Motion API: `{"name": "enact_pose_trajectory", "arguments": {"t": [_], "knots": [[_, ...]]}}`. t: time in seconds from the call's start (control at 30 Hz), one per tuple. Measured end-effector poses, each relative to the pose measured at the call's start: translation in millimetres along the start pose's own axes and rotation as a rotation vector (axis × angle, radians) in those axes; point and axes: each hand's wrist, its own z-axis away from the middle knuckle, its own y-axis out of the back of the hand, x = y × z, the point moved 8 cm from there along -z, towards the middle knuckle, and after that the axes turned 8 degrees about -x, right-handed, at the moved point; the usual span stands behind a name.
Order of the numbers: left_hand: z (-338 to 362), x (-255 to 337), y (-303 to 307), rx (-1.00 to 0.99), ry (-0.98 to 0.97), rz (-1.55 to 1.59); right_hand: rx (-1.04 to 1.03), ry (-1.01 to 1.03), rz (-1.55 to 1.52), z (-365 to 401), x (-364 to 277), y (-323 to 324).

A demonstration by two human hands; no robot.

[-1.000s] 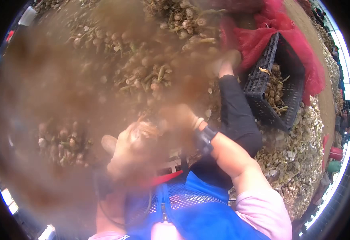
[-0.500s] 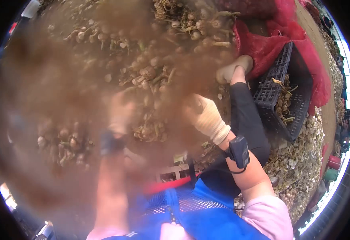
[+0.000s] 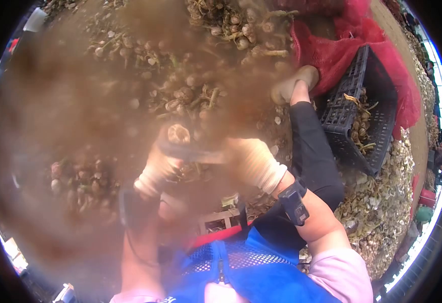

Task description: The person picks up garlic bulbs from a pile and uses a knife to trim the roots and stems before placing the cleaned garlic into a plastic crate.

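Note:
My left hand [image 3: 159, 164], in a pale glove, is closed around a garlic bulb [image 3: 179, 134] whose light, round end faces up. In my right hand [image 3: 254, 161], also gloved, is a knife [image 3: 201, 154]; its grey blade reaches left across to the left hand, just below the bulb. My right fingers are partly lost behind a brown blur on the view. Beneath and beyond both hands lies a spread of garlic bulbs with dry stalks [image 3: 183, 98].
A black plastic crate [image 3: 339, 113] lies tipped at the right with some garlic inside, beside red mesh sacking [image 3: 327, 60]. My outstretched leg [image 3: 309, 146] lies between crate and garlic. Trimmings [image 3: 377, 207] cover the ground at right. More garlic [image 3: 82, 179] is piled at left.
My left hand has risen slightly and now shows a garlic bulb at its top. My right hand has tilted and dropped a little, and the blade now shows between the hands.

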Motion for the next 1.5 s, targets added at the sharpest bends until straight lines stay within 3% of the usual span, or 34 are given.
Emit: {"name": "enact_pose_trajectory", "arguments": {"t": [0.1,0.13,0.27,0.33,0.4,0.6,0.7,0.77,0.87,0.9,0.97,1.0,1.1,1.13,1.2,1.3,1.37,1.5], "knots": [[30,56,8,0.043,-0.165,-0.166,0.001,0.12,0.021,7,-27,5],[36,60,4,0.021,-0.157,-0.197,0.087,0.213,-0.017,11,-34,10],[57,88,-7,-0.021,-0.136,-0.291,0.079,0.229,-0.093,18,-43,13],[61,93,-7,-0.027,0.028,-0.102,0.115,0.252,-0.155,22,-41,13],[66,119,-11,-0.046,0.022,-0.152,0.126,0.335,-0.203,24,-37,10],[75,105,-36,-0.188,0.077,0.215,0.203,0.486,-0.124,12,-4,-14],[93,93,-40,-0.176,0.085,0.512,0.148,0.048,-0.077,-7,70,-33],[93,100,-25,-0.125,0.049,0.434,0.429,0.134,-0.31,7,50,10],[76,119,6,0.013,-0.091,-0.063,0.348,0.171,-0.664,-1,30,2],[71,124,11,0.099,-0.177,-0.14,0.342,0.189,-0.607,0,28,-2],[71,143,20,0.227,-0.199,-0.659,0.315,0.214,-0.505,0,27,-13],[69,130,25,0.3,-0.227,-0.633,0.289,0.212,-0.484,-1,28,-21],[62,76,19,0.305,-0.013,0.509,0.205,0.139,-0.512,5,25,-30],[60,79,22,0.248,0.037,0.363,0.169,0.098,-0.58,9,16,-23],[60,95,9,0.185,-0.106,0.968,0.126,0.062,-0.637,16,4,-19],[56,100,-11,0.2,-0.229,1.556,0.112,0.122,-0.577,16,-7,-26],[53,93,-21,0.207,-0.282,1.741,0.169,0.119,-0.543,15,-14,-24],[56,113,-29,0.006,-0.422,1.798,0.109,0.086,-0.673,8,6,-43]]}}
